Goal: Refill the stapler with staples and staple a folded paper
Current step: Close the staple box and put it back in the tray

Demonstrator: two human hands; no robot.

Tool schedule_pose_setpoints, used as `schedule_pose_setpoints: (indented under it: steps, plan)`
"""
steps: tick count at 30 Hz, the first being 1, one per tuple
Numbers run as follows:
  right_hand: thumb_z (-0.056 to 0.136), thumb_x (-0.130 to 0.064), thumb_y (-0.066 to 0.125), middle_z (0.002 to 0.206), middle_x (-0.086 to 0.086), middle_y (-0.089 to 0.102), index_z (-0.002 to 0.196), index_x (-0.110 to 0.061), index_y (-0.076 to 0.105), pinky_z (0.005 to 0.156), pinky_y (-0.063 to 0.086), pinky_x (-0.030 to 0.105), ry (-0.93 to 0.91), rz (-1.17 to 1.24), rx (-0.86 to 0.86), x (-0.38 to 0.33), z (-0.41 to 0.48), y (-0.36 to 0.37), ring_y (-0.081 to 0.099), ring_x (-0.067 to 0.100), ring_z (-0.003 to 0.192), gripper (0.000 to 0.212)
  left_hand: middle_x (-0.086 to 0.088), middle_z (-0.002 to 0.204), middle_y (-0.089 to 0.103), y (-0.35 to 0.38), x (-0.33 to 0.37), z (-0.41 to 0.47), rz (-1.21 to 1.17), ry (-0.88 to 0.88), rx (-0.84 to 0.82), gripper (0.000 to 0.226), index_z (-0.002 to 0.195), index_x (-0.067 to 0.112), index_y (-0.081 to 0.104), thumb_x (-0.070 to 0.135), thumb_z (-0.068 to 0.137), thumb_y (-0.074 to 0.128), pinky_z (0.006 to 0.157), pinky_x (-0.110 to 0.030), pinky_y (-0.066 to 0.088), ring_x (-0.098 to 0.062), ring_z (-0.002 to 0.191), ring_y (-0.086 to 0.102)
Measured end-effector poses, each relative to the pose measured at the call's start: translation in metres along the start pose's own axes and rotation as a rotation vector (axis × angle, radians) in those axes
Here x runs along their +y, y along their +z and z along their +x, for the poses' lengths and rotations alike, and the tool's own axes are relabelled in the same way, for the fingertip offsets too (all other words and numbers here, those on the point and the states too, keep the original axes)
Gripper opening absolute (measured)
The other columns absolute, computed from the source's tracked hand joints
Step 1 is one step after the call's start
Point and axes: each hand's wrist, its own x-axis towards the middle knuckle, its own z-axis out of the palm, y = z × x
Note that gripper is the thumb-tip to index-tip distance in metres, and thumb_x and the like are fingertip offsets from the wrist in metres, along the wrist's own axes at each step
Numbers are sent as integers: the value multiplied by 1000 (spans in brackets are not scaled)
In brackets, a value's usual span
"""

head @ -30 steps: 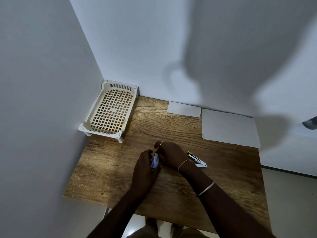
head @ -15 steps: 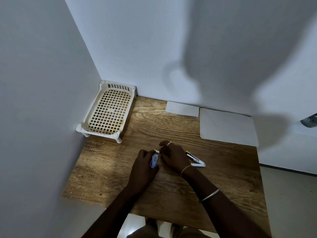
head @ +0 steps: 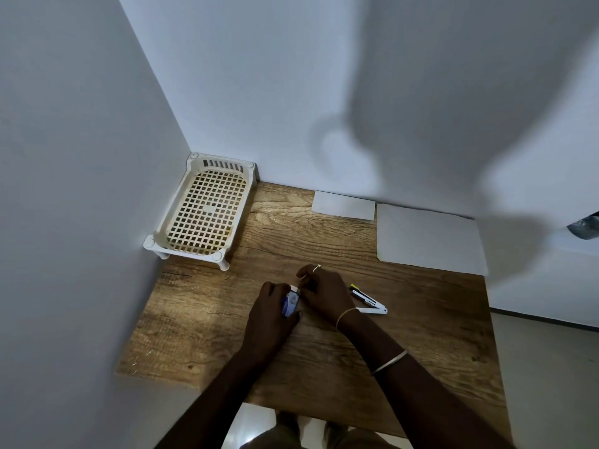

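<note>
My left hand [head: 270,315] grips a small blue and white staple box [head: 290,303] low over the wooden table [head: 324,358]. My right hand [head: 324,294] is closed at the box's top end, its fingertips pinching there; what they pinch is hidden. A white stapler [head: 369,301] with a black and yellow part lies swung open on the table just right of my right wrist. A small folded white paper [head: 343,205] lies by the back wall, and a larger white sheet [head: 428,239] lies to its right.
A cream plastic lattice tray [head: 202,210] on short legs stands in the back left corner against both walls. Walls close the table on the left and back. The table's right edge drops to the floor.
Both hands have come down from slightly raised to just over the table, staying together at the staple box. The stapler and papers have not moved.
</note>
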Motion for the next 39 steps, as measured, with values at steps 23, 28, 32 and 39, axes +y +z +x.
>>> schedule_pose_setpoints:
  steps: [23, 28, 32, 39]
  plan:
    - [82, -8, 63, 96, -1, 74, 112, -23, 67, 84, 53, 33, -26, -84, -134, -9, -7, 0, 68, 18, 93, 33, 13, 112, 49, -1, 9, -7, -7, -6, 21, 42, 123, 19, 62, 27, 84, 77, 66, -6, 36, -3, 90, 56]
    - [83, -9, 67, 118, -1, 67, 122, -25, 64, 92, 51, 29, -64, -109, -78, -2, -21, -3, 64, 15, 107, 42, 3, 119, 61, 2, 17, -6, -21, -14, 83, 52, 136, 17, 55, 29, 89, 73, 76, -11, 37, -4, 100, 53]
    - [86, -12, 66, 134, -3, 58, 136, -29, 52, 95, 47, 27, -115, -195, -125, 12, -38, -16, 57, 16, 119, 55, 2, 118, 61, 7, 35, -1, -71, -6, 125, 55, 139, 17, 53, 32, 90, 73, 78, -15, 40, -4, 99, 55]
    - [81, -31, 74, 127, -1, 64, 136, -23, 57, 94, 50, 28, -153, -267, 46, 34, -54, -46, 61, 16, 113, 58, 2, 120, 60, 28, 82, 8, -189, 22, 113, 56, 140, 18, 52, 25, 89, 73, 82, -23, 53, -8, 101, 60]
